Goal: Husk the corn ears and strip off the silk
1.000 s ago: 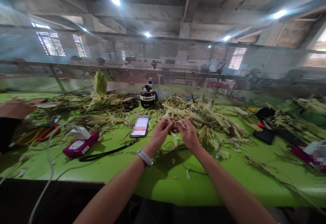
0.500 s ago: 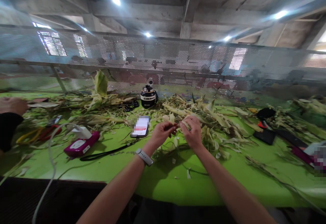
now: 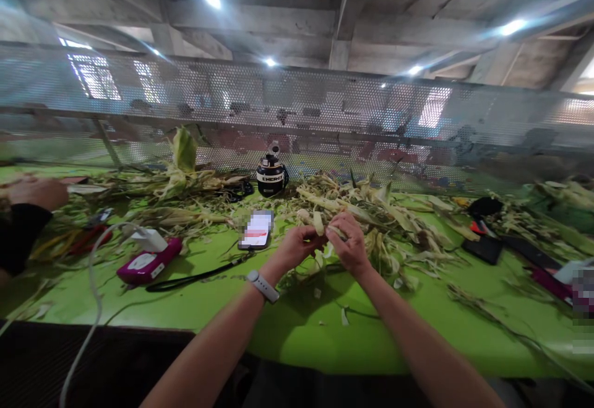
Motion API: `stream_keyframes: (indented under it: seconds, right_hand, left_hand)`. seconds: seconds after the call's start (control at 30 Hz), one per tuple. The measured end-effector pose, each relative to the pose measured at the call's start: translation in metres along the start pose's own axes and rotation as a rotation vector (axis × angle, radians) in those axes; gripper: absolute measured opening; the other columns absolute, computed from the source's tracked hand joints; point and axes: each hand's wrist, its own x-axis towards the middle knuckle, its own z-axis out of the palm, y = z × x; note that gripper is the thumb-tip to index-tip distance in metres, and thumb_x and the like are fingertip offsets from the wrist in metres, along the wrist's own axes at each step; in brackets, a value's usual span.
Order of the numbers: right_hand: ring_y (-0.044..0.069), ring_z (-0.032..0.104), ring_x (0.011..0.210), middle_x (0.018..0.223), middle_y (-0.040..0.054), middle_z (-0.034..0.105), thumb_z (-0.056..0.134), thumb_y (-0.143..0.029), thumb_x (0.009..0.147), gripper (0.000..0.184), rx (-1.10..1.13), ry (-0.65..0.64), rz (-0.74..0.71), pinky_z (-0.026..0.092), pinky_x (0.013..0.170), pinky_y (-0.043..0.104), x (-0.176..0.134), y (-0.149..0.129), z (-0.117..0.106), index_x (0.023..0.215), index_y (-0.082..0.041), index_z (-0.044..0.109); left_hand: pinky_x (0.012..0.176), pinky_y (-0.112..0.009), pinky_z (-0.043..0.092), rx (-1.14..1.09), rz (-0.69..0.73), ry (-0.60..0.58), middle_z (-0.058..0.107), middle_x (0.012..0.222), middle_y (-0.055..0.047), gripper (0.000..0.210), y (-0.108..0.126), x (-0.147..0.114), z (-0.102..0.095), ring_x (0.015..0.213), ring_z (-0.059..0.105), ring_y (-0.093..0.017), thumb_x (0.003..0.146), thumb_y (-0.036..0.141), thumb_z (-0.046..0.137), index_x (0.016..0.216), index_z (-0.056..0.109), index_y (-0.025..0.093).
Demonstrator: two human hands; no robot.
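Note:
My left hand [image 3: 297,249] and my right hand [image 3: 349,244] are close together over the middle of the green table [image 3: 223,306]. Between them curves a pale strip of corn husk [image 3: 318,222], with the fingers of my left hand closed at its lower end. The thumb and fingers of my right hand are pinched on another pale piece of husk [image 3: 338,233]; whether both pieces are joined is hidden. Just behind my hands lies a heap of husks [image 3: 394,213], and a few scraps are scattered beneath them. A grey band circles my left wrist.
A lit phone [image 3: 256,230] with a black strap lies left of my hands. Behind it stands a black jar marked ENERGY [image 3: 271,179]. A magenta power strip [image 3: 148,262] with white plug and cable lies left. Another person's hand [image 3: 38,192] is at far left. A perforated screen [image 3: 306,117] borders the back.
The pale husk strip now bends over toward my right hand, where it stood more upright before. My hands have barely shifted. At far left, the other person's hand has moved right.

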Motion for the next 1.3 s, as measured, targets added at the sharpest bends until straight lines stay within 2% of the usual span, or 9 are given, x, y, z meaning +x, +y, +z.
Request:
stream_keyframes:
  seconds: [0.17, 0.27, 0.4, 0.6, 0.8, 0.93, 1.17, 1.23, 1.3]
  right_hand:
    - [0.015, 0.046, 0.062, 0.062, -0.0012, 0.05, 0.055, -0.038, 0.076, 0.024, 0.07, 0.024, 0.329, 0.04, 0.062, 0.028, 0.002, 0.013, 0.006, 0.06, -0.02, 0.051]
    - [0.012, 0.041, 0.054, 0.053, -0.0046, 0.045, 0.062, -0.048, 0.069, 0.033, 0.186, -0.009, 0.565, 0.037, 0.053, 0.026, 0.003, 0.022, 0.009, 0.057, -0.02, 0.049]
    - [0.012, 0.045, 0.049, 0.053, -0.0049, 0.051, 0.072, -0.052, 0.058, 0.039, 0.402, -0.017, 0.736, 0.039, 0.048, 0.026, 0.005, 0.022, 0.01, 0.059, -0.021, 0.05]
    - [0.011, 0.046, 0.045, 0.052, -0.0052, 0.052, 0.077, -0.05, 0.054, 0.04, 0.482, -0.01, 0.776, 0.041, 0.043, 0.025, 0.008, 0.012, 0.007, 0.058, -0.021, 0.05]
    - [0.009, 0.041, 0.047, 0.048, -0.0065, 0.047, 0.076, -0.044, 0.054, 0.036, 0.459, 0.035, 0.735, 0.035, 0.045, 0.022, 0.008, 0.012, 0.005, 0.054, -0.019, 0.05]
    - [0.007, 0.039, 0.044, 0.046, -0.0069, 0.046, 0.076, -0.041, 0.053, 0.035, 0.593, 0.055, 0.85, 0.032, 0.043, 0.021, 0.008, 0.012, 0.005, 0.051, -0.019, 0.049]
    - [0.013, 0.056, 0.051, 0.059, -0.0001, 0.061, 0.071, -0.045, 0.065, 0.03, 0.782, -0.064, 1.082, 0.049, 0.052, 0.027, 0.011, 0.009, 0.003, 0.064, -0.018, 0.058]
    - [0.013, 0.056, 0.052, 0.06, 0.0008, 0.061, 0.071, -0.046, 0.066, 0.031, 0.789, -0.089, 1.072, 0.05, 0.054, 0.028, 0.012, 0.011, 0.003, 0.065, -0.018, 0.059]
    - [0.013, 0.054, 0.053, 0.059, 0.0001, 0.059, 0.069, -0.049, 0.066, 0.032, 0.718, -0.013, 0.982, 0.049, 0.054, 0.027, 0.013, 0.013, 0.001, 0.065, -0.019, 0.057]
  left_hand:
    - [0.045, -0.021, 0.04, 0.015, -0.014, -0.077, 0.059, 0.055, -0.001, 0.034, 0.001, -0.001, -0.001, 0.048, 0.048, -0.01, 0.071, 0.049, 0.067, 0.064, 0.065, 0.015]
    - [0.046, -0.021, 0.04, 0.02, -0.011, -0.04, 0.059, 0.058, 0.0, 0.033, -0.001, 0.0, -0.002, 0.051, 0.049, -0.011, 0.072, 0.048, 0.066, 0.068, 0.066, 0.015]
    - [0.058, -0.024, 0.044, 0.018, 0.045, 0.019, 0.062, 0.065, -0.001, 0.031, -0.007, 0.003, -0.003, 0.061, 0.053, -0.014, 0.074, 0.047, 0.063, 0.074, 0.067, 0.016]
    - [0.072, -0.027, 0.045, 0.017, 0.058, 0.052, 0.067, 0.078, -0.003, 0.034, -0.011, 0.006, -0.005, 0.075, 0.056, -0.017, 0.072, 0.051, 0.064, 0.079, 0.068, 0.018]
    - [0.058, -0.024, 0.04, -0.016, -0.019, 0.024, 0.058, 0.063, 0.001, 0.038, -0.014, 0.007, -0.008, 0.059, 0.048, -0.012, 0.069, 0.055, 0.064, 0.071, 0.065, 0.017]
    - [0.057, -0.024, 0.037, -0.083, -0.072, -0.041, 0.056, 0.061, 0.001, 0.04, -0.012, 0.005, -0.008, 0.058, 0.046, -0.01, 0.067, 0.055, 0.068, 0.071, 0.064, 0.015]
    - [0.058, -0.022, 0.036, -0.307, -0.1, -0.02, 0.058, 0.067, 0.001, 0.04, -0.007, 0.003, -0.011, 0.06, 0.045, -0.008, 0.061, 0.05, 0.076, 0.075, 0.066, 0.014]
    - [0.057, -0.021, 0.035, -0.349, -0.104, -0.007, 0.058, 0.067, 0.001, 0.039, -0.007, 0.004, -0.012, 0.06, 0.045, -0.007, 0.062, 0.048, 0.077, 0.077, 0.067, 0.014]
    - [0.056, -0.02, 0.034, -0.381, -0.12, 0.012, 0.058, 0.067, 0.001, 0.039, -0.008, 0.005, -0.013, 0.06, 0.046, -0.007, 0.06, 0.047, 0.078, 0.078, 0.067, 0.014]
